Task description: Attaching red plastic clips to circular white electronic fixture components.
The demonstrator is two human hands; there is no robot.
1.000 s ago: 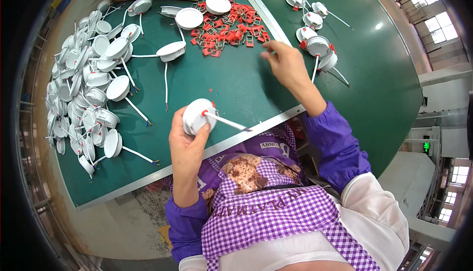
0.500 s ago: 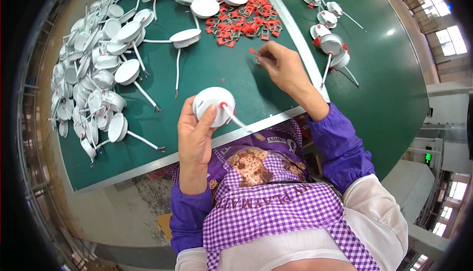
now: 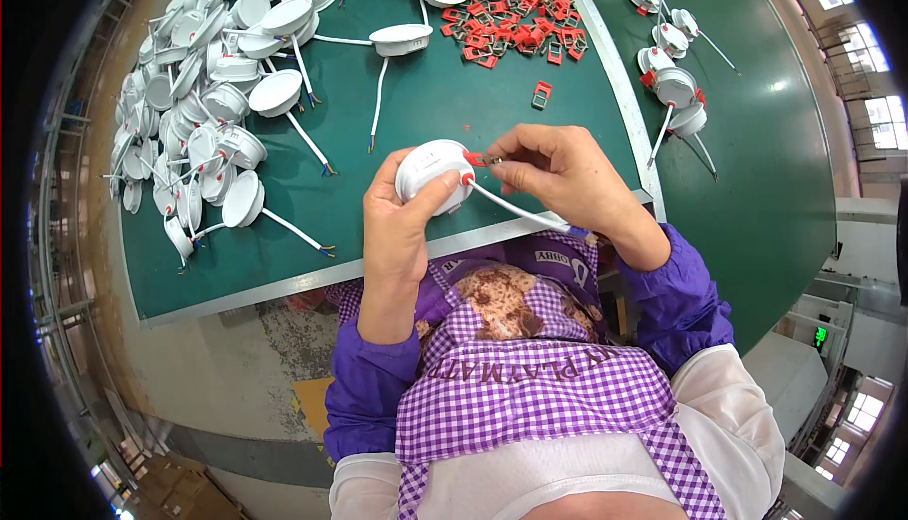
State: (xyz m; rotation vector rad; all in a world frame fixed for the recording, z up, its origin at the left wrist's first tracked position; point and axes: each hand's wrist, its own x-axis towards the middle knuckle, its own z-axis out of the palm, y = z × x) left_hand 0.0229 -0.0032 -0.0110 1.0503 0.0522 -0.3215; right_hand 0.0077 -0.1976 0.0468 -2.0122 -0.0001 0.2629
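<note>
My left hand [image 3: 402, 222] is closed around a round white downlight [image 3: 430, 175], thumb across its back. From a red grommet on it a white cable [image 3: 520, 208] runs to the right, under my right hand. Between thumb and forefinger of my right hand [image 3: 549, 170] is a small red spring clip [image 3: 478, 158] with a metal wire part, held against the downlight's right edge. Whether the clip is seated there I cannot tell. One loose red clip [image 3: 541, 95] lies on the green table beyond my right hand.
A large heap of white downlights [image 3: 189, 113] with cables covers the table's left side. Beyond my hands lies a pile of red clips [image 3: 520, 23], with several downlights beside it. Past a pale metal strip [image 3: 605, 56], more downlights [image 3: 674, 88] with red clips stand in a row.
My right hand has brought the red clip toward me to the downlight's edge. The downlight has turned slightly in my left hand. A single loose clip now lies apart from the pile.
</note>
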